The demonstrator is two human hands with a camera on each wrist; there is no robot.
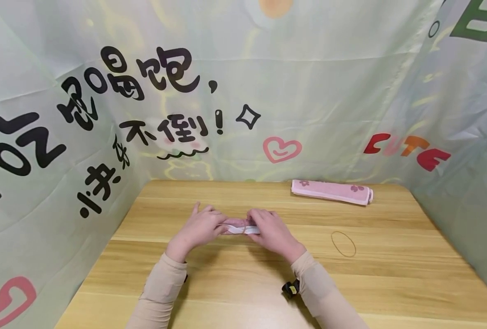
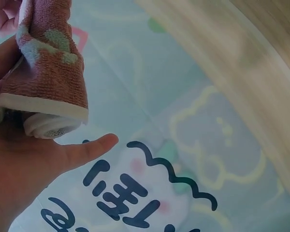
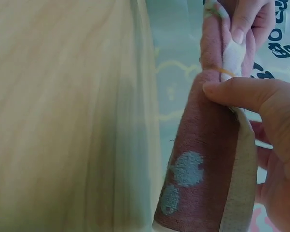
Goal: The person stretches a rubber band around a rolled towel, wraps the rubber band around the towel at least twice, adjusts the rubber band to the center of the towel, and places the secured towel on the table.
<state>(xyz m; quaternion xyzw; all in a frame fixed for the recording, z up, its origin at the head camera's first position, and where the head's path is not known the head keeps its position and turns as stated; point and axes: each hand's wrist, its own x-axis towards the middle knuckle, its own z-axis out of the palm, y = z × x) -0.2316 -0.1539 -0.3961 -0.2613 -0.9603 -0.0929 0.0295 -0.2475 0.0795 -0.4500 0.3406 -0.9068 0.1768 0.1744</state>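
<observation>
A rolled dusky-pink towel (image 1: 236, 223) with a pale edge is held level above the table by both hands. My left hand (image 1: 200, 227) grips its left end, with one finger sticking out in the left wrist view. On the other end, my right hand (image 1: 273, 230) holds the roll between thumb and fingers. An orange rubber band (image 3: 223, 71) circles the towel's middle and draws it in, close to the right thumb. Light blue patches mark the cloth (image 3: 188, 168) in the right wrist view.
Toward the back right of the wooden table (image 1: 235, 292) lies another rolled pink towel (image 1: 331, 191). A loose rubber band (image 1: 355, 249) rests to the right of my right hand. Printed fabric walls (image 1: 330, 100) stand around the table's back and sides.
</observation>
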